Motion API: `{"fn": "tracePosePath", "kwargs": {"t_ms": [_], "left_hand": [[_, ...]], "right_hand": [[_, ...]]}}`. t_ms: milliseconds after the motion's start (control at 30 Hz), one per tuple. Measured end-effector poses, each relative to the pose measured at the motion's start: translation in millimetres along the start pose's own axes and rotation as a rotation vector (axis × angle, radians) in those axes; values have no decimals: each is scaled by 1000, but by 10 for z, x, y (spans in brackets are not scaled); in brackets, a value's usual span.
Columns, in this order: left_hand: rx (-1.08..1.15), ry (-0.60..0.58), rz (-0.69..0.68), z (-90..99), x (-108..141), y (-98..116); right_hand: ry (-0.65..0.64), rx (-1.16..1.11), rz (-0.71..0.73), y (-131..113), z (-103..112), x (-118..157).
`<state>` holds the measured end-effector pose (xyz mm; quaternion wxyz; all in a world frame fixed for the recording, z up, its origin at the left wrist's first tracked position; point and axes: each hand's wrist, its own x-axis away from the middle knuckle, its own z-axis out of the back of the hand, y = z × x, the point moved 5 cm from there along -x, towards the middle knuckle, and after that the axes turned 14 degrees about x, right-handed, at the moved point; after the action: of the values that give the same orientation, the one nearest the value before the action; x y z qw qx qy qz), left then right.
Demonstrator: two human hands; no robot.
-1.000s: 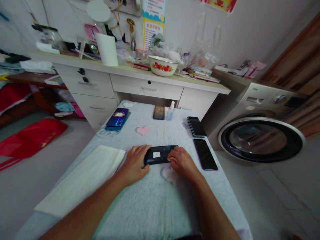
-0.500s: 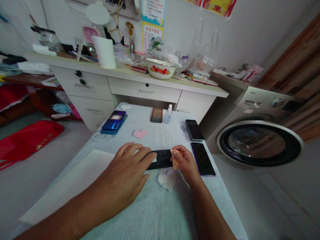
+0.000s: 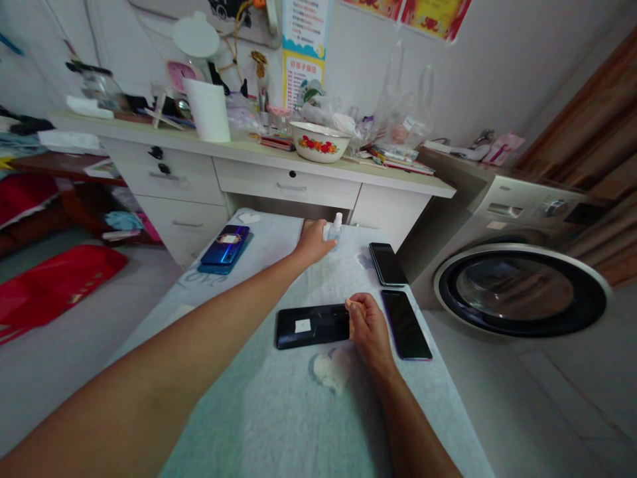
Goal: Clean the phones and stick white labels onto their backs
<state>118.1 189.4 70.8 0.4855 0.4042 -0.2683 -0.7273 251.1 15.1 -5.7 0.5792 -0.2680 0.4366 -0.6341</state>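
My left hand (image 3: pixel 313 242) reaches to the far side of the table, at a small clear spray bottle (image 3: pixel 337 226) with a white cap. Its thumb and fingers are apart at the bottle's left side; whether they touch it is hard to see. The bottle stands upright. My right hand (image 3: pixel 367 325) pinches a small orange cloth (image 3: pixel 351 325), mostly hidden by the fingers, at the right end of a black phone (image 3: pixel 321 325). That phone lies back up, with a white square label (image 3: pixel 302 326) on it.
Right of my right hand lie a purple-edged phone (image 3: pixel 405 325) and another dark phone (image 3: pixel 387 263). Stacked blue phones (image 3: pixel 225 247) sit at the far left of the table (image 3: pixel 279 425). Behind are a cluttered white desk (image 3: pixel 291 179) and a washing machine (image 3: pixel 517 265).
My left hand has left the black phone and moved forward to the spray bottle, covering the small brown item beside it. My right hand stays at the phone's end with the orange cloth.
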Motion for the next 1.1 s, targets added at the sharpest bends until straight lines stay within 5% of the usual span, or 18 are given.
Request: {"fn": "tracePosePath", "kwargs": {"t_ms": [333,533,800,1100], "left_hand": [[75,123,162,-453,-439,-225],[83,135,176,-508,-457,-301],[157,52,8,-271,-118,-231],[106,-110,-231,291,796,94]], "right_hand": [[46,134,98,56,-14,-37],[43,199,88,74,14,-37],[56,217,71,21,61,-28],[59,157,74,-74,48,14]]}}
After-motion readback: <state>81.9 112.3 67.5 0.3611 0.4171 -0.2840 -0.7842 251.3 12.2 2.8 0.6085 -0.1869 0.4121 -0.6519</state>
